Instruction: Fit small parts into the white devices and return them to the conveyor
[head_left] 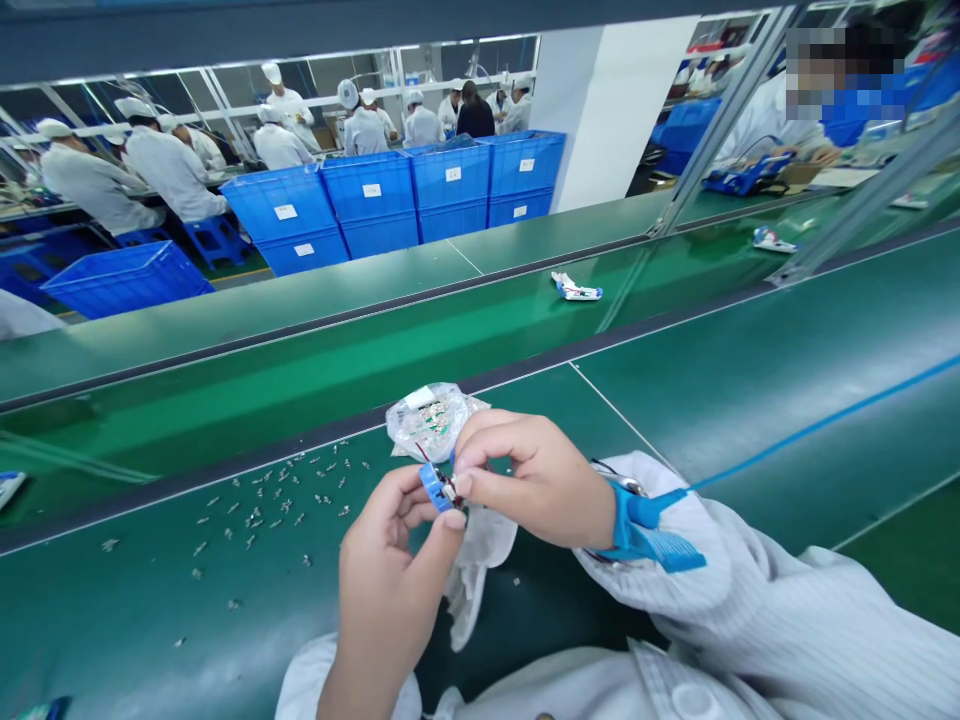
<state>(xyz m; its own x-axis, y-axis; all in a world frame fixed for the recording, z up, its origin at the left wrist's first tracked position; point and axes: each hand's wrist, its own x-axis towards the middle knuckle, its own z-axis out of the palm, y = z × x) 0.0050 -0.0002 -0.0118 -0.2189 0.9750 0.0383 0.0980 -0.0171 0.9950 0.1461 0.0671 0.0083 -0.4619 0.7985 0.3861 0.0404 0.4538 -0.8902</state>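
My left hand (401, 555) pinches a small blue part with wires and a dark circuit board (436, 488) between thumb and fingers. My right hand (536, 475) is closed at the same piece, its thumb and forefinger tips meeting at the board's right side; whether a tiny part sits in that pinch is hidden. Below the hands hangs a white plastic casing (469, 600), partly covered by my fingers. Just behind them lies a clear plastic bag (431, 420) of small green and metallic parts. Many tiny metal pieces (281, 490) are scattered on the green bench to the left.
Beyond the bench runs a green conveyor belt (337, 365) carrying a white and blue assembly (577, 288). A blue cord (825, 425) stretches right from my blue wrist strap (649, 530). Stacked blue bins (375, 200) and seated workers are farther back; a metal post (724, 125) rises at right.
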